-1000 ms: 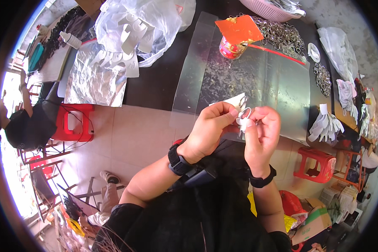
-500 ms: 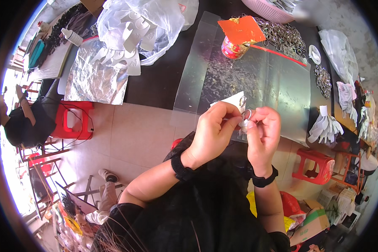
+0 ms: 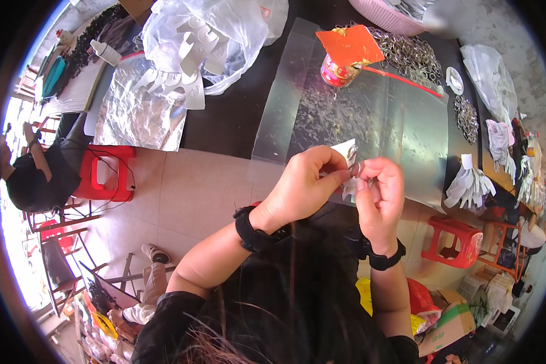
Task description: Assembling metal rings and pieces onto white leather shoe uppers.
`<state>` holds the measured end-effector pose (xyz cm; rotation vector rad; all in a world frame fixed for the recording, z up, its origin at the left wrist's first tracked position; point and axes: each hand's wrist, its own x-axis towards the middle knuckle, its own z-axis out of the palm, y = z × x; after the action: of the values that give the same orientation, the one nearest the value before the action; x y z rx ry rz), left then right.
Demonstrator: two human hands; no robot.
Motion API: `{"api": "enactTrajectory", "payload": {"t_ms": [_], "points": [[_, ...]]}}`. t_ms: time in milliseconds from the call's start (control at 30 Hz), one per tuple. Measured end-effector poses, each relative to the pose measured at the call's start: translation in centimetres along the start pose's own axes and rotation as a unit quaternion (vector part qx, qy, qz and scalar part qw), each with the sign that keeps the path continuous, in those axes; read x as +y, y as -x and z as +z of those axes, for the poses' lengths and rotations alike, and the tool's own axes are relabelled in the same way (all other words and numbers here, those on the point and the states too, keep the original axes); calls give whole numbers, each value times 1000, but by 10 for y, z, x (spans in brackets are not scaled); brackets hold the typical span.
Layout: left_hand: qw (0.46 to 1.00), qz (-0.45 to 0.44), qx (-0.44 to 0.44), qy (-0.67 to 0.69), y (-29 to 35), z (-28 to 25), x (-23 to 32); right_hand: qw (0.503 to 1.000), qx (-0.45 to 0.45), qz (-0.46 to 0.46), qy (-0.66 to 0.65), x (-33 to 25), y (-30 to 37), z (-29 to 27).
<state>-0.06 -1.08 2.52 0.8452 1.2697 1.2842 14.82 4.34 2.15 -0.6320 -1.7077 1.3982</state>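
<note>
In front of me, over the near edge of a clear sheet, both my hands meet fingertip to fingertip. My left hand is closed in a pinch on a white strip, whose pointed end sticks out beyond the fingers. Between the two hands a small metal ring shows, at the fingertips of my right hand, which is also pinched closed. A lower bit of white strip hangs under the fingers. Just where strip and ring touch is partly covered by my fingers.
Beyond my hands stand a red can under an orange card and a pile of metal rings. A plastic bag of white pieces lies left, white strips right. Red stools flank the table; a person sits far left.
The metal ring, upright between the fingertips before, now sits lower and more covered by the fingers. My left wrist and forearm have shifted slightly left; the white strip's tip has dropped a little.
</note>
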Motion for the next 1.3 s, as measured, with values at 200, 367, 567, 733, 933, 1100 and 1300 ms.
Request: {"api": "enactTrajectory", "payload": {"t_ms": [200,367,567,733,933,1100,1300], "points": [[971,159,86,-155,3,3,11,1000,-1,-17,-4,-4,-2,-5],[909,292,161,-250,4,11,12,999,-33,-18,-30,-10,-5,-11],[905,279,153,-283,6,11,16,997,-48,-12,-62,-15,-6,-13],[873,313,168,-335,5,10,17,992,-75,-23,-103,-10,-7,-15],[873,317,176,-328,6,9,17,999,-46,-16,15,-12,-5,-13],[881,304,174,-320,6,10,15,997,-20,33,-61,-17,-2,-8],[891,285,151,-319,9,5,21,998,-27,-6,-64,-17,-1,-5]]}}
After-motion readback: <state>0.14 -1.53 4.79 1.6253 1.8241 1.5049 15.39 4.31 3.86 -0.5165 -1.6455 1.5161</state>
